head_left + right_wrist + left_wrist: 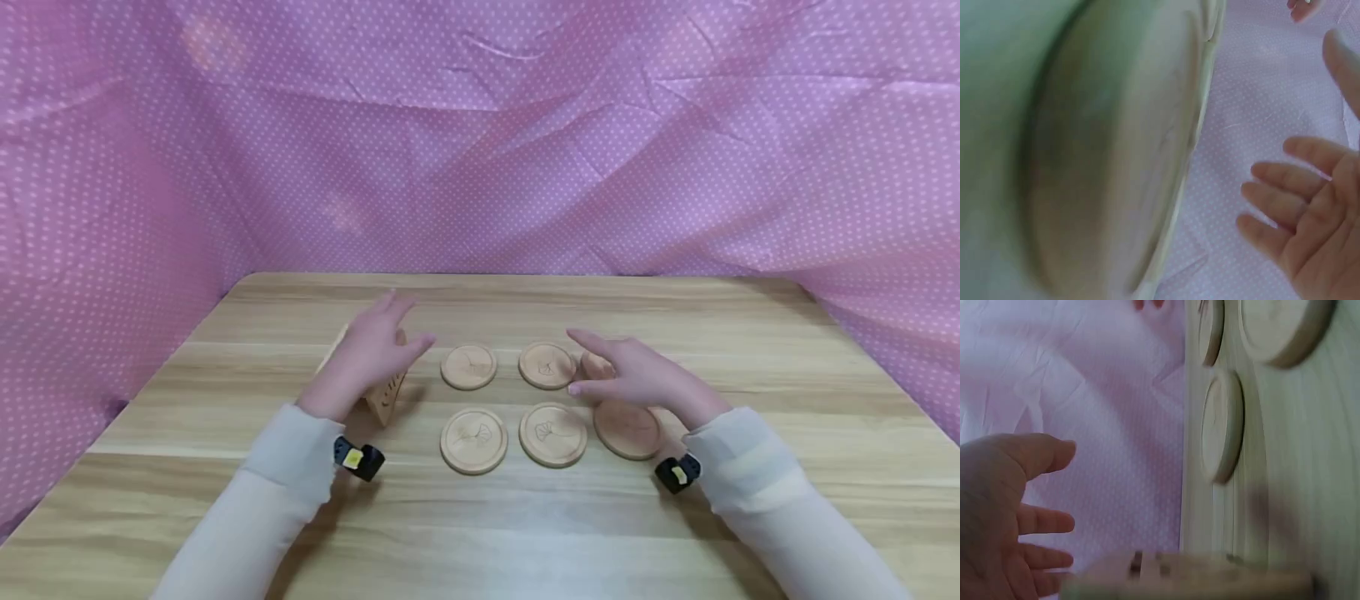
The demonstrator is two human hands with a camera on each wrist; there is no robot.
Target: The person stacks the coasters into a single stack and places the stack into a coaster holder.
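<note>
Several round wooden coasters, some with visible leaf engravings, lie in two rows on the table. My left hand (369, 348) hovers with fingers spread over a wooden holder (388, 393) with cut-out slots, which it partly hides. In the left wrist view that hand holds nothing, and the holder is blurred along the bottom. Above the right end of the rows is my right hand (641, 377), fingers extended and palm empty. It partly covers the back right coaster (596, 367); the front right coaster (628, 432) lies just below it and looms large in the right wrist view.
Left of the right-hand pair lie a back middle coaster (547, 366), a front middle coaster (553, 435), a back left coaster (468, 367) and a front left coaster (473, 442). A pink dotted cloth (480, 167) hangs behind and beside the wooden table (480, 533).
</note>
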